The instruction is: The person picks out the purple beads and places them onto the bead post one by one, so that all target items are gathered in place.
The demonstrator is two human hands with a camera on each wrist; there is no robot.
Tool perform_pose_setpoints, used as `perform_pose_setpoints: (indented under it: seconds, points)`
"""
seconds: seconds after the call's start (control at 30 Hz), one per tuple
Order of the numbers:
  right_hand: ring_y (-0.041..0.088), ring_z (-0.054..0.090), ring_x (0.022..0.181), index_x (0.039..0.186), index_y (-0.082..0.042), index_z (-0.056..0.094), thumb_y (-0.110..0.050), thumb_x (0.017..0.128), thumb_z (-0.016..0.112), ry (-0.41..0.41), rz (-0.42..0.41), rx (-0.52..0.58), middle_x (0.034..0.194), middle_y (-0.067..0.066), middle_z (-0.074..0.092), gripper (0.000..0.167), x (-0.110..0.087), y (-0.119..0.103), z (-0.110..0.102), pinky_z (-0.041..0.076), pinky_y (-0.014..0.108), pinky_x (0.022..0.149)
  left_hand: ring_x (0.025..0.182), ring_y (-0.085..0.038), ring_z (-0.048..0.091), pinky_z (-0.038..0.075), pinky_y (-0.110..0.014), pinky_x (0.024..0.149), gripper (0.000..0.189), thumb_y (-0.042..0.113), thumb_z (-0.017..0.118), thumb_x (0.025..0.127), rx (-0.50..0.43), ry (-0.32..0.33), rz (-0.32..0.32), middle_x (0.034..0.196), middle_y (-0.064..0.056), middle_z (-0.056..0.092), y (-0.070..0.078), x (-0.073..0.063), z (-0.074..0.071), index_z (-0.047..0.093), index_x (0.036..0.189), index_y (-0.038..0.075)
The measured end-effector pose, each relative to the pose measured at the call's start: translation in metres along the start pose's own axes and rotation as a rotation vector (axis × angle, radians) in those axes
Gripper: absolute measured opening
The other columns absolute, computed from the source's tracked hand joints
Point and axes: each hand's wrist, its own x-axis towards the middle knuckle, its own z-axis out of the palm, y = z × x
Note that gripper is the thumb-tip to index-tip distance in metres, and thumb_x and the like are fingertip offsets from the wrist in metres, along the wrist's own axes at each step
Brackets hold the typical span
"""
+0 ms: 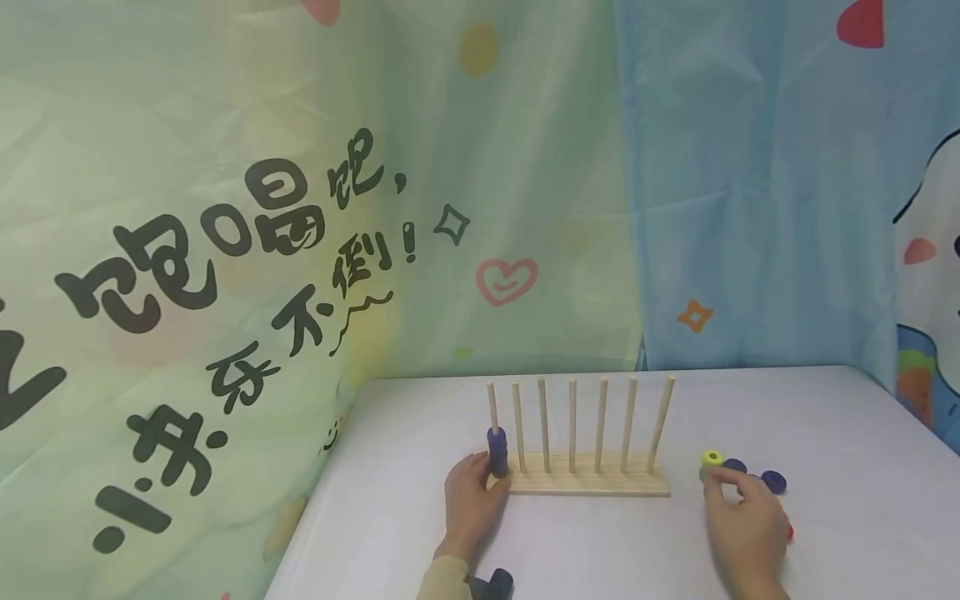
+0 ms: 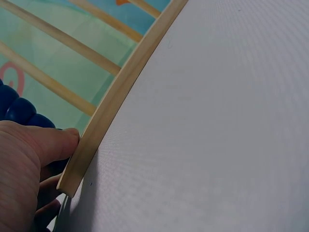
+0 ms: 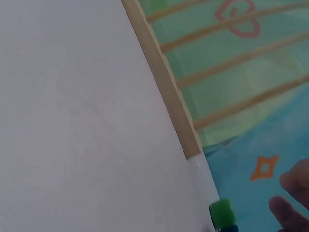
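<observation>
A wooden peg rack (image 1: 592, 485) stands on the table, with several upright pegs in a row. Dark blue beads (image 1: 497, 452) are stacked on its leftmost peg. My left hand (image 1: 472, 498) grips the left end of the base; in the left wrist view the thumb (image 2: 60, 142) presses its front edge, with other fingers behind. On the right, my right hand (image 1: 747, 525) hovers beside loose beads with its fingers bent. A gap shows between its fingertips in the right wrist view, with nothing visible there. Close by are a green bead (image 3: 222, 213) and a yellow bead (image 1: 712, 458).
More loose beads lie around the right hand: a dark blue bead (image 1: 774, 482), another blue bead (image 1: 736, 466) and a partly hidden red bead (image 1: 790, 533). A black object (image 1: 498, 583) is by the left wrist. Printed curtains (image 1: 510, 192) hang behind the white table (image 1: 600, 554).
</observation>
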Motion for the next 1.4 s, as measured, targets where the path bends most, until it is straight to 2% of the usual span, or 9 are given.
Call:
perform_pose_setpoints:
  seconds: [0.1, 0.17, 0.3, 0.47, 0.53, 0.77, 0.93, 1.17, 1.4]
  points:
    - [0.024, 0.053, 0.066, 0.087, -0.001, 0.073, -0.004, 0.079, 0.071, 0.029, 0.024, -0.031, 0.079, 0.018, 0.068, 0.008, 0.006, 0.009, -0.005, 0.031, 0.028, 0.061, 0.114, -0.029, 0.059, 0.04, -0.05, 0.104, 0.034, 0.018, 0.076, 0.077, 0.003, 0.001, 0.0, 0.113, -0.005, 0.069, 0.0, 0.0, 0.0, 0.073, 0.109, 0.007]
    - [0.023, 0.052, 0.066, 0.089, 0.0, 0.072, -0.004, 0.081, 0.07, 0.034, 0.066, -0.054, 0.08, 0.019, 0.067, 0.009, 0.01, 0.013, -0.008, 0.03, 0.027, 0.062, 0.115, -0.029, 0.058, 0.039, -0.05, 0.105, 0.034, 0.018, 0.076, 0.077, 0.0, -0.004, -0.004, 0.114, -0.006, 0.069, 0.0, 0.0, 0.0, 0.073, 0.109, 0.007]
    - [0.031, 0.058, 0.085, 0.098, 0.002, 0.069, -0.004, 0.085, 0.064, 0.01, 0.195, -0.054, 0.093, 0.021, 0.068, 0.015, 0.017, 0.02, -0.016, 0.032, 0.029, 0.072, 0.116, -0.03, 0.058, 0.038, -0.05, 0.106, 0.035, 0.018, 0.076, 0.077, -0.016, -0.021, -0.019, 0.115, -0.007, 0.069, 0.001, 0.001, -0.001, 0.072, 0.11, 0.005]
    - [0.035, 0.054, 0.11, 0.114, 0.001, 0.065, -0.009, 0.09, 0.057, -0.049, 0.368, -0.065, 0.115, 0.02, 0.064, 0.027, 0.022, 0.023, -0.023, 0.038, 0.044, 0.091, 0.116, -0.031, 0.058, 0.038, -0.051, 0.106, 0.035, 0.017, 0.076, 0.077, -0.018, -0.035, -0.028, 0.115, -0.008, 0.069, 0.003, 0.002, -0.003, 0.072, 0.11, 0.005]
    - [0.037, 0.053, 0.114, 0.117, 0.001, 0.064, -0.009, 0.09, 0.056, -0.057, 0.408, -0.055, 0.119, 0.021, 0.063, 0.03, 0.024, 0.024, -0.026, 0.039, 0.05, 0.096, 0.116, -0.031, 0.058, 0.038, -0.051, 0.106, 0.035, 0.017, 0.076, 0.077, -0.014, -0.036, -0.03, 0.115, -0.008, 0.069, 0.003, 0.002, -0.003, 0.072, 0.11, 0.005]
    - [0.045, 0.044, 0.121, 0.13, 0.001, 0.057, -0.014, 0.094, 0.053, -0.112, 0.524, -0.068, 0.131, 0.026, 0.053, 0.039, 0.031, 0.033, -0.033, 0.032, 0.058, 0.098, 0.116, -0.031, 0.058, 0.038, -0.05, 0.106, 0.036, 0.017, 0.076, 0.077, -0.008, -0.037, -0.036, 0.116, -0.009, 0.069, 0.004, 0.001, -0.003, 0.072, 0.111, 0.004]
    - [0.046, 0.041, 0.122, 0.133, 0.002, 0.053, -0.014, 0.095, 0.05, -0.144, 0.565, -0.085, 0.133, 0.027, 0.051, 0.041, 0.034, 0.039, -0.036, 0.033, 0.061, 0.098, 0.117, -0.031, 0.057, 0.038, -0.051, 0.106, 0.036, 0.017, 0.076, 0.077, -0.006, -0.038, -0.041, 0.117, -0.009, 0.068, 0.003, 0.001, -0.004, 0.072, 0.111, 0.004]
    - [0.047, 0.039, 0.127, 0.139, 0.002, 0.047, -0.013, 0.098, 0.045, -0.199, 0.623, -0.115, 0.141, 0.027, 0.046, 0.043, 0.038, 0.053, -0.033, 0.034, 0.062, 0.104, 0.117, -0.031, 0.057, 0.037, -0.051, 0.107, 0.036, 0.018, 0.076, 0.078, -0.007, -0.037, -0.038, 0.117, -0.009, 0.068, 0.001, 0.001, -0.004, 0.072, 0.111, 0.005]
    - [0.048, 0.037, 0.131, 0.144, -0.002, 0.043, -0.013, 0.099, 0.044, -0.236, 0.609, -0.159, 0.147, 0.026, 0.041, 0.047, 0.043, 0.068, -0.028, 0.03, 0.061, 0.109, 0.119, -0.032, 0.056, 0.036, -0.052, 0.107, 0.036, 0.019, 0.076, 0.078, -0.027, -0.045, -0.052, 0.118, -0.009, 0.068, 0.001, 0.001, -0.002, 0.072, 0.111, 0.005]
